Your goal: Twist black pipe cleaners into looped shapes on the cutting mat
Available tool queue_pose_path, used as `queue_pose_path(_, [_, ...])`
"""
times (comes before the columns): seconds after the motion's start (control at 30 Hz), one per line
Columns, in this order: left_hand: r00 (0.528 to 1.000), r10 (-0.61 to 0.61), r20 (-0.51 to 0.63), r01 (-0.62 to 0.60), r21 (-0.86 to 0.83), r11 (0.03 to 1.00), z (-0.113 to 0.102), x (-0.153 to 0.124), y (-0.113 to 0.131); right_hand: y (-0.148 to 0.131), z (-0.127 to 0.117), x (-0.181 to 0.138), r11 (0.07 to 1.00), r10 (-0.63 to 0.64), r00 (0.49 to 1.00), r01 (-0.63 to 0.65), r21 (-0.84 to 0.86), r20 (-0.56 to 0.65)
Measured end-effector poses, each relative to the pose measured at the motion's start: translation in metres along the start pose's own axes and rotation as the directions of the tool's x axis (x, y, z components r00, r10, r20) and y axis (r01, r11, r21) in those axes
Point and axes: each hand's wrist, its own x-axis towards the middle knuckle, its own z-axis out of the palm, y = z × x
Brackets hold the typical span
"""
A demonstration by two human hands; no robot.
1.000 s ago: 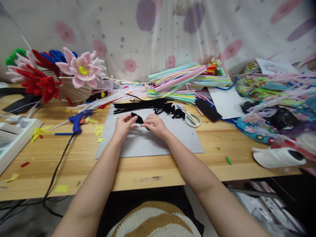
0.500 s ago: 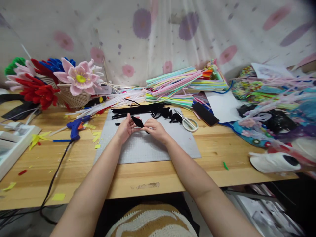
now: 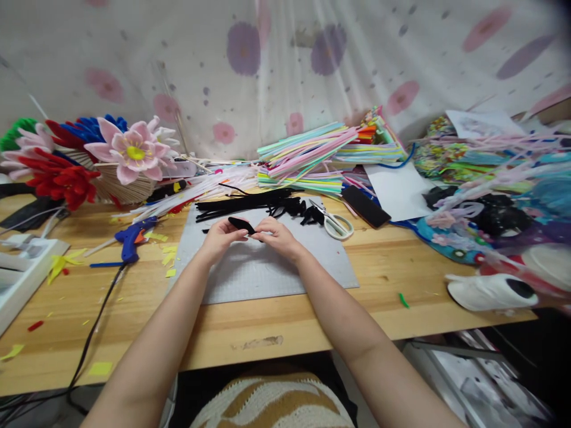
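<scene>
Between my hands is a black fuzzy petal-shaped piece [image 3: 241,225], apparently made of pipe cleaner, held above the grey cutting mat [image 3: 263,273]. My left hand [image 3: 219,240] grips its left part between thumb and fingers. My right hand [image 3: 280,238] pinches the narrow right end, and the fingers cover that tip. Just beyond the hands, a bundle of black pipe cleaners [image 3: 245,202] lies across the mat's far edge. Short curled black pieces [image 3: 292,207] sit at its right. Scissors with pale handles [image 3: 338,227] rest open at the mat's right edge.
Left of the mat lie a blue glue gun [image 3: 132,238] with its cord and yellow scraps [image 3: 169,257]. Fuzzy flowers [image 3: 129,151] stand back left. Pastel pipe cleaners [image 3: 307,148] are piled behind. A black block [image 3: 366,207] and white thread cone [image 3: 491,292] are at right.
The black piece has turned to lie flatter, and my left fingers have closed nearer around it. My right hand keeps its pinch. The whole view has shifted slightly.
</scene>
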Motion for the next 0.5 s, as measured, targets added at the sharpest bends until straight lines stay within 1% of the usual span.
queue_pose_path(0.1, [1.0,0.012,0.007,-0.012,0.034,0.999,0.002,0.002,0.003,-0.002,-0.003,0.001,0.999,0.021,1.0,-0.021,0.031,0.014])
queue_pose_path(0.2, [0.999,-0.012,0.037,0.012,0.003,1.0,0.001,0.004,0.005,-0.004,-0.01,0.001,0.995,0.06,0.998,-0.06,0.082,0.007])
queue_pose_path(0.27, [1.0,-0.012,-0.017,0.011,-0.057,0.998,-0.001,0.006,0.003,-0.005,-0.015,0.0,0.993,0.076,0.997,-0.074,0.095,-0.011])
queue_pose_path(0.37, [0.985,-0.017,-0.174,-0.007,-0.137,0.991,0.0,0.009,0.001,-0.001,-0.02,0.0,0.996,0.057,0.998,-0.054,0.065,-0.04])
queue_pose_path(0.4, [0.98,-0.027,-0.199,-0.001,-0.141,0.99,0.002,0.01,0.0,0.001,-0.02,-0.001,0.998,0.045,0.997,-0.042,0.047,-0.056])
queue_pose_path(0.43, [0.979,-0.038,-0.2,0.012,-0.132,0.991,0.004,0.01,0.0,0.004,-0.02,-0.001,0.999,0.033,0.997,-0.031,0.026,-0.073])
queue_pose_path(0.5, [0.984,-0.056,-0.167,0.041,-0.091,0.995,0.013,0.012,0.001,0.009,-0.019,-0.001,1.0,0.011,0.994,-0.013,-0.018,-0.106])
